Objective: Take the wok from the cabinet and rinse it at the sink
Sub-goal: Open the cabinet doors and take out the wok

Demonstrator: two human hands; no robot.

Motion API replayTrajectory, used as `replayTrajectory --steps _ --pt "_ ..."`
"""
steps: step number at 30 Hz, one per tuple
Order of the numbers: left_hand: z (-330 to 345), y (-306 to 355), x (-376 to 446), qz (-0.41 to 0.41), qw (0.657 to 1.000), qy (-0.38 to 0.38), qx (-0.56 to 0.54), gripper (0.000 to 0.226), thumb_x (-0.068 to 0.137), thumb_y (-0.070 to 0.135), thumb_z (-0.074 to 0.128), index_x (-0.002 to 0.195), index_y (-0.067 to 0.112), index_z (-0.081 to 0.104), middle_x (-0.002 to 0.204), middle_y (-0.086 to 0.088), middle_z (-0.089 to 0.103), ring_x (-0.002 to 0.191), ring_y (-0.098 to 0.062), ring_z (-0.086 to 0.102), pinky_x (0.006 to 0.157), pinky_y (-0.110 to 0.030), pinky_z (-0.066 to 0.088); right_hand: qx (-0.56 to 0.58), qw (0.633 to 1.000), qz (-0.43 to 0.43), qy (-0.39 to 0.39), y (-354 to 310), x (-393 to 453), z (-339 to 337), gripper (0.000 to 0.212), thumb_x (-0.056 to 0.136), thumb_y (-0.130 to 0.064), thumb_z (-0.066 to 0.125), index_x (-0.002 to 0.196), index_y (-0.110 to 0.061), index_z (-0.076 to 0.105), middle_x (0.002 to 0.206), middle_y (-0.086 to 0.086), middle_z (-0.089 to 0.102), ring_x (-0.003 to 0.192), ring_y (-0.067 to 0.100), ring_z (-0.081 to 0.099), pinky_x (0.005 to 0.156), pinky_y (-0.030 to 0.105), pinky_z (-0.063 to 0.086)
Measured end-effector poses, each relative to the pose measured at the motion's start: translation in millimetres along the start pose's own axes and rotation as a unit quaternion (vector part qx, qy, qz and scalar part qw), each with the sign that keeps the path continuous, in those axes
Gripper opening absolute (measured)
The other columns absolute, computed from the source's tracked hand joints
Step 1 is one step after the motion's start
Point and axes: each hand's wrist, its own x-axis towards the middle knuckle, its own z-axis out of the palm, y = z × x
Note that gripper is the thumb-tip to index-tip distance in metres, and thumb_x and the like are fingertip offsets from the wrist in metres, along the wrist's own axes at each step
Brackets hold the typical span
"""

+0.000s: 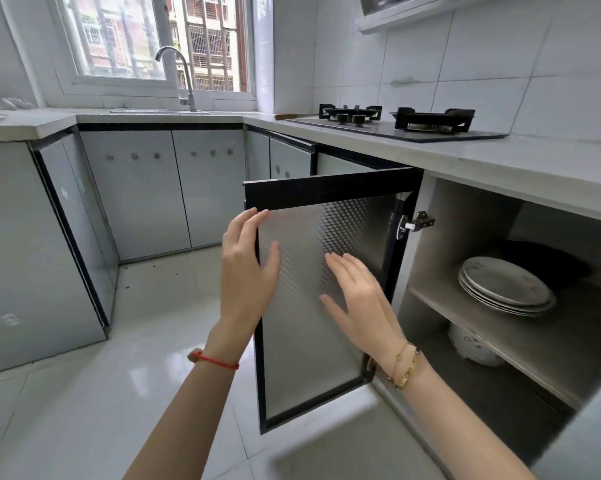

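The cabinet under the hob stands open, its black-framed door (330, 192) swung out toward me. My left hand (247, 268) is at the door's free edge, fingers spread and touching the frame. My right hand (358, 303) hovers open in front of the door's patterned inner panel. On the upper shelf, a dark rounded wok (548, 259) lies at the back behind a stack of white plates (506, 285). The sink (153, 111) with its curved tap (185, 81) is in the far counter under the window.
A white pot (475, 344) stands on the cabinet's lower level. A two-burner gas hob (396, 124) lies on the counter above the open cabinet. Closed grey cabinet doors (160, 188) line the left and far sides. The tiled floor (153, 341) lies between them.
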Motion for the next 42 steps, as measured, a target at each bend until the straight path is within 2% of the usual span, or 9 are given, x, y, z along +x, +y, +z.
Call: replayTrajectory --steps 2,7,14,16,21,25,30,33,42 --pt "12.7 9.1 -7.8 0.022 0.999 -0.012 -0.021 0.044 0.088 0.008 0.066 0.131 0.011 0.057 0.131 -0.002 0.057 0.125 -0.016 0.052 0.109 -0.028 0.04 -0.014 0.999 0.024 0.018 13.1 -20.7 -21.1 0.062 0.094 -0.025 0.064 0.149 -0.01 0.039 0.152 0.004 0.044 0.147 0.02 0.03 0.121 0.039 0.026" --pt "72.4 38.9 -25.7 0.059 0.983 -0.125 -0.116 0.043 0.088 0.006 0.067 0.13 0.01 0.059 0.124 0.0 0.063 0.118 -0.012 0.058 0.103 -0.024 0.044 -0.078 0.99 0.099 0.06 52.7 -71.9 -76.9 0.059 0.093 -0.023 0.065 0.146 -0.011 0.043 0.148 0.004 0.049 0.144 0.02 0.034 0.119 0.042 0.031" --pt "169.1 104.7 -64.8 0.069 0.924 -0.291 -0.239 0.05 0.089 0.017 0.068 0.137 0.015 0.052 0.129 0.007 0.061 0.12 -0.004 0.055 0.101 -0.005 0.035 -0.174 0.951 0.217 0.135 97.0 -130.7 -157.5 0.059 0.093 -0.022 0.062 0.147 -0.009 0.042 0.15 0.007 0.046 0.145 0.021 0.032 0.119 0.04 0.029" --pt "190.9 127.7 -76.0 0.07 0.903 -0.333 -0.261 0.053 0.089 0.019 0.068 0.139 0.017 0.05 0.131 0.006 0.061 0.122 -0.003 0.054 0.101 -0.006 0.035 -0.197 0.94 0.234 0.15 105.2 -143.8 -176.0 0.058 0.094 -0.021 0.061 0.147 -0.009 0.041 0.151 0.007 0.044 0.145 0.022 0.031 0.119 0.042 0.029" --pt "233.9 183.4 -98.0 0.072 0.852 -0.427 -0.293 0.058 0.091 0.022 0.067 0.144 0.019 0.044 0.14 0.005 0.056 0.128 -0.007 0.051 0.109 -0.027 0.041 -0.255 0.915 0.255 0.181 122.8 -164.3 -209.4 0.061 0.093 -0.018 0.063 0.148 -0.007 0.039 0.153 0.008 0.04 0.146 0.023 0.029 0.12 0.036 0.025" --pt "262.9 213.5 -114.2 0.061 0.814 -0.487 -0.31 0.064 0.092 0.025 0.065 0.149 0.017 0.036 0.146 0.001 0.051 0.132 -0.012 0.048 0.105 -0.02 0.036 -0.28 0.901 0.264 0.2 136.8 -170.0 -221.3 0.062 0.093 -0.019 0.06 0.149 -0.007 0.037 0.156 0.009 0.036 0.147 0.024 0.025 0.121 0.032 0.019" --pt "285.9 229.4 -126.6 0.046 0.785 -0.503 -0.36 0.06 0.091 0.021 0.066 0.146 0.015 0.041 0.137 0.003 0.058 0.124 -0.007 0.055 0.093 -0.003 0.039 -0.29 0.898 0.259 0.207 148.9 -174.7 -221.9 0.063 0.095 -0.021 0.056 0.151 -0.008 0.032 0.157 0.008 0.033 0.149 0.022 0.023 0.122 0.03 0.017" --pt "290.3 230.5 -126.5 0.017 0.776 -0.501 -0.382 0.047 0.092 0.018 0.065 0.136 0.014 0.049 0.125 0.008 0.064 0.113 -0.001 0.061 0.092 -0.012 0.047 -0.286 0.898 0.263 0.204 149.2 -175.5 -220.6 0.063 0.095 -0.02 0.058 0.151 -0.007 0.033 0.158 0.008 0.033 0.15 0.021 0.021 0.123 0.032 0.019" --pt "265.2 213.6 -129.0 0.05 0.774 -0.49 -0.399 0.035 0.092 0.013 0.065 0.125 0.011 0.055 0.114 0.01 0.066 0.104 0.001 0.063 0.091 -0.012 0.048 -0.299 0.893 0.271 0.201 122.5 -176.5 -205.8 0.066 0.095 -0.016 0.061 0.152 -0.005 0.029 0.16 0.009 0.028 0.152 0.022 0.015 0.123 0.037 0.02"
